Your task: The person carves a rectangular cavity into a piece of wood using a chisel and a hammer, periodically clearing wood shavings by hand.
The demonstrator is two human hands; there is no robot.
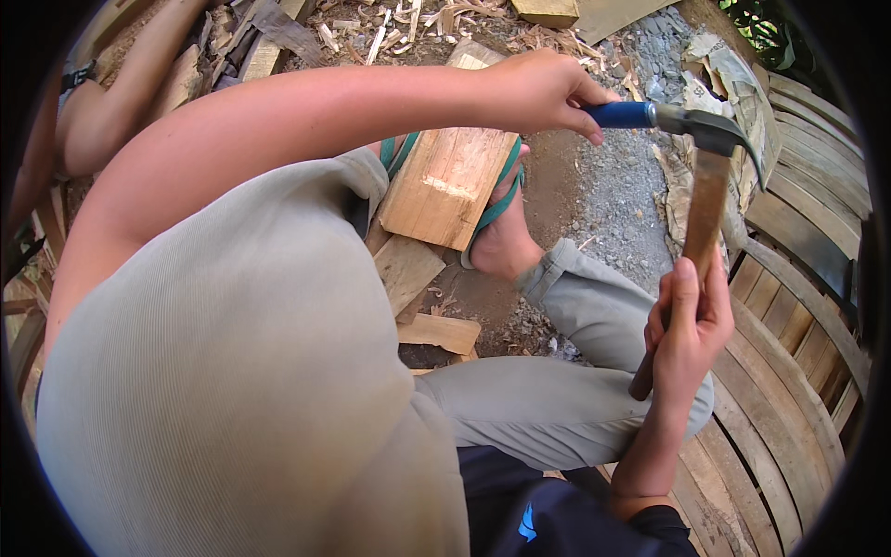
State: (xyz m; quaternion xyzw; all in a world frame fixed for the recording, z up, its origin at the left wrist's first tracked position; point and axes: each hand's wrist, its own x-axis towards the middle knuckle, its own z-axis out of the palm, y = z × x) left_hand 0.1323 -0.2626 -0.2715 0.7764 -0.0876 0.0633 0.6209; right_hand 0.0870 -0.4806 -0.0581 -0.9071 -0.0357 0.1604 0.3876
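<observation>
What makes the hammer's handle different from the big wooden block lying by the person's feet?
The hammer handle is slim and darker brown; the wooden block is broad, thick and pale. The hammer handle is gripped in the right hand, pointing up at a slant, while the wooden block lies low beside a sandalled foot, with no hand on it. Both look like wood.

One fisheye camera looks steeply down from the wearer's head. It hangs very near the left knee [241, 353], which looms large; the left hand [543, 93] and right hand [691, 320] fall right of centre. The view reaches far shavings [455, 19].
</observation>
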